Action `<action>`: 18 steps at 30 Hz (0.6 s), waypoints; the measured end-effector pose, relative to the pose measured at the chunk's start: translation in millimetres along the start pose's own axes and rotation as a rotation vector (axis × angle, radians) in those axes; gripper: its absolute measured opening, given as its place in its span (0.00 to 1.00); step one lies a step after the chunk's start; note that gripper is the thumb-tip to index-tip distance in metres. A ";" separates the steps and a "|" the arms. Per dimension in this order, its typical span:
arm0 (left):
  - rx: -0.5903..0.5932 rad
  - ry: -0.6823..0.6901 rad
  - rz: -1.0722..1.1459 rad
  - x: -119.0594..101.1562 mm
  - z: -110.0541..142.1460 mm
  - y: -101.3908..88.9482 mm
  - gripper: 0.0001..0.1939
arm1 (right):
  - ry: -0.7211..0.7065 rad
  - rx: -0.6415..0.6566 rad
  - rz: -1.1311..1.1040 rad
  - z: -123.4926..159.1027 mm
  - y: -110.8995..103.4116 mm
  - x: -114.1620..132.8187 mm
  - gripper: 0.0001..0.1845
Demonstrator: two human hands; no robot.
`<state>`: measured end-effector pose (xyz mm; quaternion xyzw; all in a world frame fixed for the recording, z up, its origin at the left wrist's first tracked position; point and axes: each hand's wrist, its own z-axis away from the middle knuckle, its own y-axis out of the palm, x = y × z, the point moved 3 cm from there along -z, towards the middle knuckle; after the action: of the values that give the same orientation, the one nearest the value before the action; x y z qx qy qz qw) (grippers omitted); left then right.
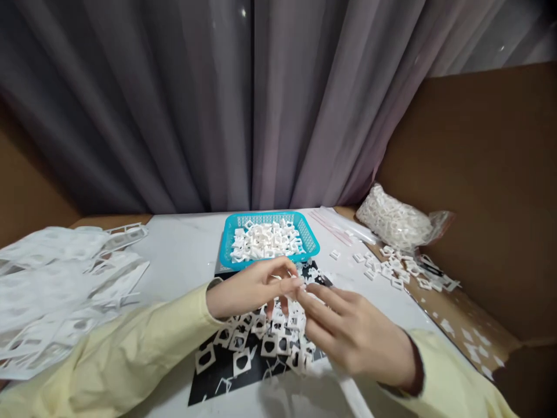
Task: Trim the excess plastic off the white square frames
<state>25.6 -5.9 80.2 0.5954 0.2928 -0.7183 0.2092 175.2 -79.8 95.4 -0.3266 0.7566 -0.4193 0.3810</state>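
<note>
My left hand [261,285] and my right hand [354,328] meet fingertip to fingertip above a black mat [198,386]. The left thumb and fingers close in a pinch, with a small bit of white at their tips. Against that same spot press the right fingers, partly smeared by motion. What lies between the two hands is mostly hidden. Beneath them, square white frames [242,361] with cut-out centres are heaped on the mat, with thin white scraps [224,384] among them. Just beyond the left hand stands a turquoise basket [227,235] filled with similar white pieces [267,238].
Large white sheets with cut-outs [47,284] pile up at the left. A clear bag of white pieces [394,217] sits at the back right, with loose white frames [398,267] before it. Cardboard walls [483,191] flank the table; a grey curtain [195,104] hangs behind.
</note>
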 end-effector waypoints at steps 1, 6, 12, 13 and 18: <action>0.019 0.017 0.043 -2.7 -4.4 -1.2 0.13 | -0.008 -0.011 0.028 -4.1 -0.6 -2.6 0.13; -0.204 0.053 0.216 -2.0 -9.1 -20.0 0.11 | 0.226 -0.230 -0.347 -3.5 3.1 -29.5 0.07; -0.462 0.201 0.371 3.1 -15.1 -18.0 0.10 | 0.645 -0.387 -0.810 -13.3 18.2 -56.1 0.08; -0.480 0.230 0.358 3.1 -17.6 -15.9 0.10 | 0.656 -0.410 -0.823 -16.8 21.4 -58.8 0.08; -0.456 0.299 0.351 1.1 -30.0 -14.2 0.07 | 0.575 -0.568 -0.717 -24.2 34.3 -69.4 0.03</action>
<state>38.2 24.7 78.0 0.6736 0.3667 -0.4915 0.4126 183.1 1.0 94.8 -0.5265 0.7550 -0.3744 -0.1120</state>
